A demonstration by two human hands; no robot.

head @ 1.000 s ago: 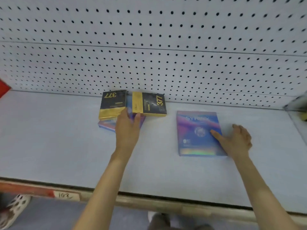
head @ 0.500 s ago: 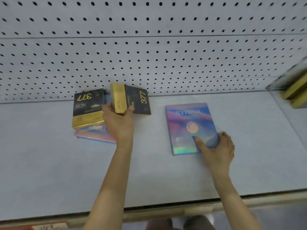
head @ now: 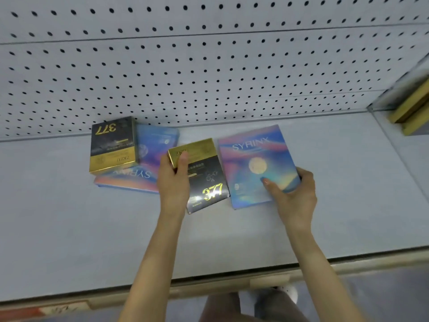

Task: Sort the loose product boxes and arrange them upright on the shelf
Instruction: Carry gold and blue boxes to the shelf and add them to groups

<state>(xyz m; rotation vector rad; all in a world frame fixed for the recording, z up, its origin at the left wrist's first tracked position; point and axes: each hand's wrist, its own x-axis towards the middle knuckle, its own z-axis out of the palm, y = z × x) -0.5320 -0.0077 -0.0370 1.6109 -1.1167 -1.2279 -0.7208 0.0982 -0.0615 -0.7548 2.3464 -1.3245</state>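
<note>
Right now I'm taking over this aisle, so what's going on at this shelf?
A person is sorting boxes on the shelf. The left hand holds a black-and-gold 377 box by its gold end, lifted and tilted. The right hand has a grip on the corner of a pastel SYRINX box. A second 377 box lies on another SYRINX box near the pegboard. None stands upright yet.

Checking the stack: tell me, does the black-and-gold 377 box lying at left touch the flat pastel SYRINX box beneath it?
Touching. The head view shows the black-and-gold 377 box resting directly on the pastel SYRINX box.
</note>
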